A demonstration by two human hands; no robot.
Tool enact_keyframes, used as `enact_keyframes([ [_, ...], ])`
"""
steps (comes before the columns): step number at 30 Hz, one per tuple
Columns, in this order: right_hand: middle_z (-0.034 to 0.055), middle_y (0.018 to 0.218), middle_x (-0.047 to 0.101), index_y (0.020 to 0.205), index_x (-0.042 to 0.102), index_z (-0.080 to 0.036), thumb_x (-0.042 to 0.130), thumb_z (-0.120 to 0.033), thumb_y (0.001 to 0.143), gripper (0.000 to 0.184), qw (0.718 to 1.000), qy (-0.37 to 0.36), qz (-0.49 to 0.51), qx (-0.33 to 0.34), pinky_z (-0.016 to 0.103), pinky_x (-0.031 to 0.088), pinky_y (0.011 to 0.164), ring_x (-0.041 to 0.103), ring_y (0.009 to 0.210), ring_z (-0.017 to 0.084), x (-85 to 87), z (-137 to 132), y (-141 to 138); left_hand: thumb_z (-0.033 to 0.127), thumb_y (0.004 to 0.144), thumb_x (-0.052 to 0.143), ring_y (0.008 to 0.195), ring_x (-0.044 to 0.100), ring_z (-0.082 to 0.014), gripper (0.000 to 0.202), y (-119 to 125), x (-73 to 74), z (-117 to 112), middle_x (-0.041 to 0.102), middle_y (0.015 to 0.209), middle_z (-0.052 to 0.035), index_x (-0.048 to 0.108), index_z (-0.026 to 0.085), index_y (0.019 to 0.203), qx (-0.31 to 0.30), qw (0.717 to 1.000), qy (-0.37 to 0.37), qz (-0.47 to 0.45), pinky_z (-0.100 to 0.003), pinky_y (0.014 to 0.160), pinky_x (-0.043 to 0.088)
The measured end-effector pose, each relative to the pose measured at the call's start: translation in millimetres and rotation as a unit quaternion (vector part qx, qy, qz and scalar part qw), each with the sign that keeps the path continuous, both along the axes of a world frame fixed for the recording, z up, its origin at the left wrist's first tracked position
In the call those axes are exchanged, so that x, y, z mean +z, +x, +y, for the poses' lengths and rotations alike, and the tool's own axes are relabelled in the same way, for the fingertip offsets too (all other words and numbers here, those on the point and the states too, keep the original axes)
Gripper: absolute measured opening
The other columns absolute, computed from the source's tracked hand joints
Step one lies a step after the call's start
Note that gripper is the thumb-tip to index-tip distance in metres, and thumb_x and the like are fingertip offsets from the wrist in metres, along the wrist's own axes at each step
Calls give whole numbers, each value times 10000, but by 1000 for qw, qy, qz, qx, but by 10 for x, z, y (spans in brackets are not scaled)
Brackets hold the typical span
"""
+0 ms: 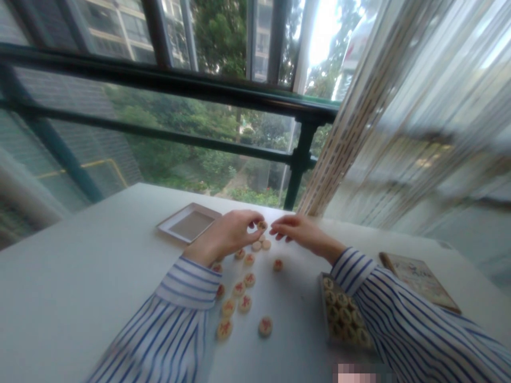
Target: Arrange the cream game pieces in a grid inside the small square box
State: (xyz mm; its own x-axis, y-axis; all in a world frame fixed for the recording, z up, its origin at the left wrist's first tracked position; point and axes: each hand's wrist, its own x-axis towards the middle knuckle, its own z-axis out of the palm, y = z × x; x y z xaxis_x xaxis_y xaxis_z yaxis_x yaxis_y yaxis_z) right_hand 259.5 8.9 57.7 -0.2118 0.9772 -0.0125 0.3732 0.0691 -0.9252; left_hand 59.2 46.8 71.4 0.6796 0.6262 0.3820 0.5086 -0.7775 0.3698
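Several round wooden chess pieces with red characters lie scattered on a white table. My left hand pinches one such piece between thumb and fingers at the far end of the scatter. My right hand reaches in from the right, fingers together and pointing left, tips almost touching that piece; whether it grips anything is unclear. Both arms wear blue-striped white sleeves.
A shallow empty box lid sits at the back left. A box packed with several pieces lies under my right forearm. A folded game board rests at right. Window railing and a curtain stand behind.
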Motion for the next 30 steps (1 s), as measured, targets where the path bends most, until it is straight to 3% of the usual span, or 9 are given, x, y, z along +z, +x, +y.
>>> enact_keyframes([
  [8, 76, 882, 678, 903, 636, -140, 549, -333, 782, 244, 1000, 19, -12, -21, 210, 424, 551, 602, 689, 113, 132, -212, 70, 331, 771, 501, 733, 585, -141, 259, 49, 53, -80, 655, 816, -13, 632, 217, 964, -19, 1000, 6, -9, -245, 703, 447],
  [20, 84, 894, 677, 909, 634, -129, 517, -328, 799, 255, 997, 52, -19, -47, 229, 437, 593, 606, 722, 121, 121, -553, 386, 294, 750, 511, 721, 595, -136, 242, 188, 132, -299, 664, 805, -3, 652, 225, 934, -34, 999, -5, 5, -227, 674, 444],
  [30, 81, 870, 678, 901, 626, -128, 542, -322, 780, 243, 994, 76, -2, -75, 229, 443, 575, 605, 689, 119, 184, -838, 594, 313, 760, 516, 737, 608, -148, 276, 343, 59, -559, 674, 850, -30, 640, 204, 981, -57, 998, -10, 8, -248, 703, 462],
])
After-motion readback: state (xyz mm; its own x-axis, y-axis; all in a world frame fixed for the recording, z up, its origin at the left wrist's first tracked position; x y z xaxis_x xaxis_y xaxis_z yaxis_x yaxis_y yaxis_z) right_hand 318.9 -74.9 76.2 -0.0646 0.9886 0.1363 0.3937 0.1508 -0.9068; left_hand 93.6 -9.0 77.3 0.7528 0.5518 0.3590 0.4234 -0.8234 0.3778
